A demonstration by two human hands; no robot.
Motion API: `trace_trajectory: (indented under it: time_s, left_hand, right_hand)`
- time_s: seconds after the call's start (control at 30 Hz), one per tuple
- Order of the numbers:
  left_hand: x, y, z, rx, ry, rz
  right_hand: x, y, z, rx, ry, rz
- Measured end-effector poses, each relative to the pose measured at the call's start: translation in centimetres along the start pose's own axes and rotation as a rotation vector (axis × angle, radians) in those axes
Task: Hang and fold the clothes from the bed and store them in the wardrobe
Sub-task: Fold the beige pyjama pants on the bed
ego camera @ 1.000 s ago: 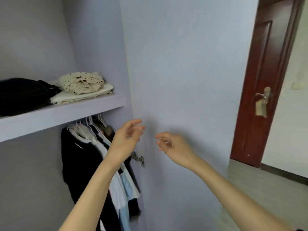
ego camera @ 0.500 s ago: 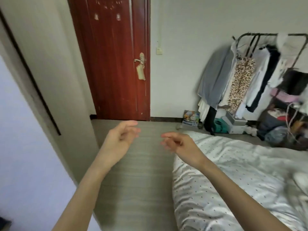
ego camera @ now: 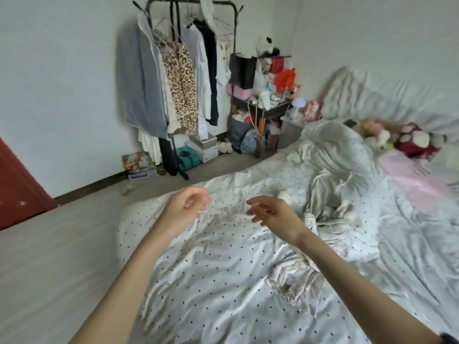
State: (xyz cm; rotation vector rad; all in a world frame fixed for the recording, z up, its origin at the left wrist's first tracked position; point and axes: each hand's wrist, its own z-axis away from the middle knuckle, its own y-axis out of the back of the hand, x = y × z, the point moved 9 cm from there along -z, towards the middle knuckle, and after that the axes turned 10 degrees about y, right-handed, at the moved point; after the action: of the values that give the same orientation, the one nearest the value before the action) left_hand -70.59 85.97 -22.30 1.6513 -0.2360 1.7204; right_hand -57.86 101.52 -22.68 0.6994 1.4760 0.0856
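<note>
Both my arms reach out over the bed [ego camera: 223,281], and neither grip has anything in it. My left hand [ego camera: 185,207] hangs above the near corner of the dotted sheet, fingers loosely curled and apart, palm turned toward the other hand. My right hand [ego camera: 272,214] hovers just beside it, fingers spread and slack, thumb up. There is a clear gap between the two hands, and I cannot tell whether either touches the sheet beneath.

The clothes I am here for lie on the bed. A crumpled pale garment [ego camera: 293,281] sits on the sheet under my right forearm, near the middle of the mattress. Farther back, beyond my right hand, a heap of rumpled white fabric [ego camera: 332,194] is bunched up; I cannot tell how much of it is clothing and how much is duvet. A pink cloth [ego camera: 412,180] is spread flat toward the right, close to the pillows. Stuffed toys [ego camera: 397,137] lie at the head of the bed against the white padded headboard [ego camera: 385,95].

Across the floor, against the far wall, stands a black clothes rack [ego camera: 188,1] hung with a grey garment [ego camera: 141,83], a leopard-print dress [ego camera: 182,88] and white and dark pieces beside them. Boxes [ego camera: 202,147] sit under the rack. To its right a small dark desk [ego camera: 268,109] is piled with bags and clutter. The edge of a red-brown door [ego camera: 17,189] shows at the left.
</note>
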Motion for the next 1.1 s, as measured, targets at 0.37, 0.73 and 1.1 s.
trace_trajectory:
  time_s: [0.37,0.73,1.1]
  left_hand:
    - [-4.9,-19.3,-19.7,-0.481,0.079,-0.327]
    - [-17.3,-34.5,-26.6,-0.746,0.117,-0.626]
    - [-19.3,-37.9,-24.8,-0.886,0.076,-0.749]
  right_hand:
    - [17.6,11.0,-6.8,0.263,-0.439,0.171]
    - [39.7,10.4,-4.3,0.055,-0.917,0.373]
    - [40.3,10.5,-1.7,0.123,-0.842,0.435]
